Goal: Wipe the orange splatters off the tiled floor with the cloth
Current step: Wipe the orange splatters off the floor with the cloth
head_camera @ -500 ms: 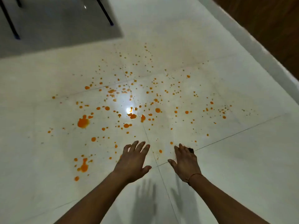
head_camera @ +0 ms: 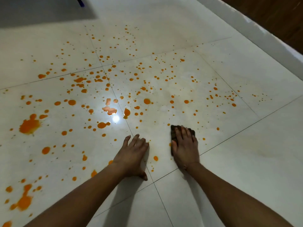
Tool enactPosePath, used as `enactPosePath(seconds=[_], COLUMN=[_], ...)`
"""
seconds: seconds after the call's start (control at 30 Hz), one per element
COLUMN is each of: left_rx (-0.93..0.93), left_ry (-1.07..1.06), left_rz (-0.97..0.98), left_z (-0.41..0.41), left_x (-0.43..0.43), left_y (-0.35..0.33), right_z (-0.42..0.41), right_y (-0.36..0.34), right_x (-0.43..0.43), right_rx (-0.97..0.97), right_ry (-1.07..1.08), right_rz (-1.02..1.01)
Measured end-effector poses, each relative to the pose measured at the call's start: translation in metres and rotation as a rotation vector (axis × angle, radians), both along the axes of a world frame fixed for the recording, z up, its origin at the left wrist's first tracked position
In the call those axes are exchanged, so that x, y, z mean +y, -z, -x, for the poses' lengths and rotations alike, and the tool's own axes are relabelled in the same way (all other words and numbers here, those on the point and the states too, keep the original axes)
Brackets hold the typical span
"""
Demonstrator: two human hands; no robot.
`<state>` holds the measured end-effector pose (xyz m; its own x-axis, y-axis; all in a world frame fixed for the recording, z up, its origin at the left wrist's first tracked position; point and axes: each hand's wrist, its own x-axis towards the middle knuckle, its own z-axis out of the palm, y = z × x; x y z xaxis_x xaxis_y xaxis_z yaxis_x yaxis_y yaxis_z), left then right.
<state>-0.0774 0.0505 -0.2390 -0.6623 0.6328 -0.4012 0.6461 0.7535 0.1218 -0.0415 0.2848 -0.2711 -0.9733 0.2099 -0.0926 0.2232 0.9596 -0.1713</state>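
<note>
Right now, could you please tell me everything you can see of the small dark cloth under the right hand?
The small dark brownish cloth lies flat on the pale glossy tiled floor, mostly hidden beneath the right hand, whose straight fingers press it. Only its far corners and a strip of its left edge show. It looks soft and roughly rectangular; its weave is too dim to tell. Orange splatters dot the tile around it.

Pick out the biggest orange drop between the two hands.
The round drop in the gap between the left hand and the right hand, which presses the cloth. The other marks in that gap are only tiny specks.
</note>
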Motion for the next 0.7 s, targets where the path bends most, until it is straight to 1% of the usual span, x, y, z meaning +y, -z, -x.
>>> enactPosePath(seconds=[0.07,0.1,0.17,0.2,0.23,0.3,0.33,0.37,0.43,0.5,0.57,0.6,0.63,0.7], left_rx=[0.022,0.030,0.035,0.036,0.036,0.018,0.010,0.018,0.036,0.050,0.047,0.034,0.024,-0.001], left_ry=[0.026,0.026,0.023,0.025,0.019,-0.001,-0.012,-0.025,-0.051,-0.076,-0.083,-0.090,-0.103,-0.114], left_rz=[-0.004,-0.002,0.006,0.014,0.017,0.016,0.015,0.005,0.002,0.018,0.033,0.033,0.029,0.028], left_z=[0.003,0.003,0.002,-0.001,-0.003,-0.006,-0.006,-0.005,-0.002,0.001,-0.001,-0.005,-0.010,-0.020], left_x=[-0.003,-0.004,-0.008,-0.008,-0.009,-0.012,-0.015,-0.019,-0.033,-0.053,-0.070,-0.075,-0.078,-0.080], left_y=[-0.001,-0.003,-0.007,-0.009,-0.009,-0.011,-0.013,-0.013,-0.014,-0.019,-0.024,-0.027,-0.028,-0.027], right_z=[-0.008,-0.026,-0.067,-0.078,-0.077,-0.043,-0.017,0.004,0.012,-0.029,-0.078,-0.088,-0.086,-0.048], right_y=[0.004,0.003,0.000,0.001,0.002,0.004,0.004,0.002,0.010,0.010,-0.003,-0.003,0.000,0.003], right_x=[-0.023,-0.031,-0.026,-0.014,-0.003,0.001,-0.010,-0.030,-0.075,-0.099,-0.083,-0.066,-0.052,-0.047], right_rx=[0.014,-0.027,-0.081,-0.072,-0.066,-0.038,-0.012,-0.005,0.028,-0.017,-0.069,-0.042,-0.041,-0.033], right_ry=[-0.077,-0.152,-0.258,-0.263,-0.210,0.002,0.084,0.099,-0.029,-0.240,-0.363,-0.370,-0.316,-0.090], right_rz=[0.023,0.048,0.086,0.068,0.046,0.040,0.030,0.024,0.019,0.060,0.096,0.083,0.058,0.027])
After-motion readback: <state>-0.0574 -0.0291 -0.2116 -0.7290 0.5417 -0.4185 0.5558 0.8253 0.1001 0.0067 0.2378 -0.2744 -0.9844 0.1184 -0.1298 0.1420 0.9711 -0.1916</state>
